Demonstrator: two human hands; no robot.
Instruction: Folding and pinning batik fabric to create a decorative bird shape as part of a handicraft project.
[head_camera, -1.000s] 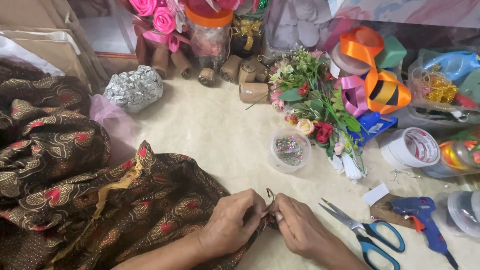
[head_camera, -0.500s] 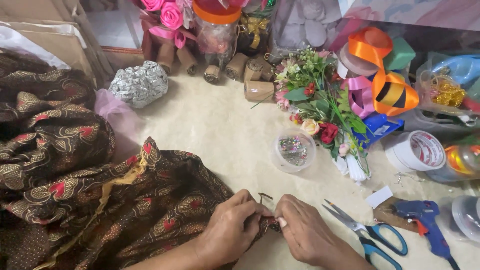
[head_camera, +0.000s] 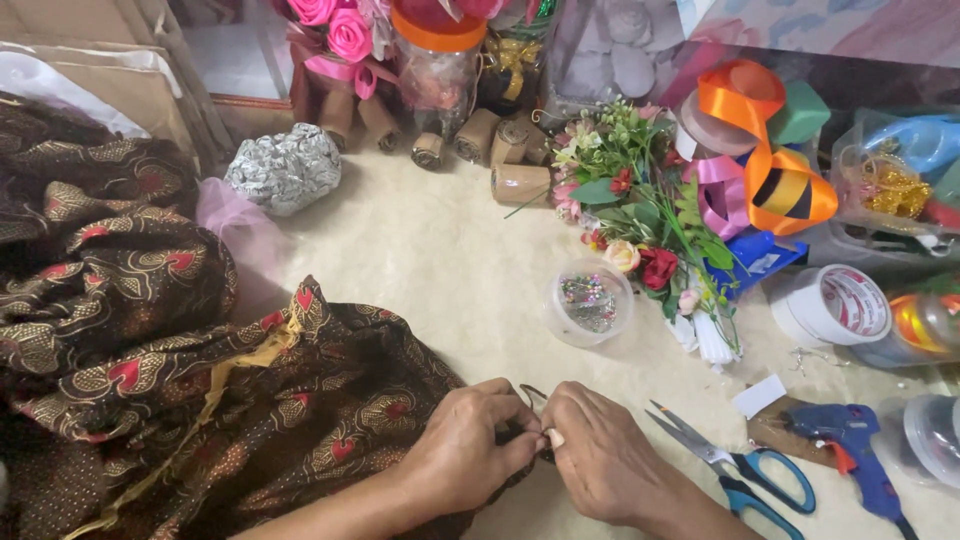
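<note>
Blue-handled scissors (head_camera: 735, 465) lie near the front on the pale table (head_camera: 430, 250), with a blue glue gun (head_camera: 850, 450) just to their right. A small clear tub of shiny beads (head_camera: 590, 302) sits in the middle. Behind it lies a bunch of fake flowers (head_camera: 640, 210). To the right sit a white tape roll (head_camera: 830, 305) and a curl of orange ribbon (head_camera: 765, 150). Far back on the left sits a crumpled foil ball (head_camera: 285, 168), with pink paper roses (head_camera: 335, 25) and brown paper rolls (head_camera: 500, 150) behind it.
</note>
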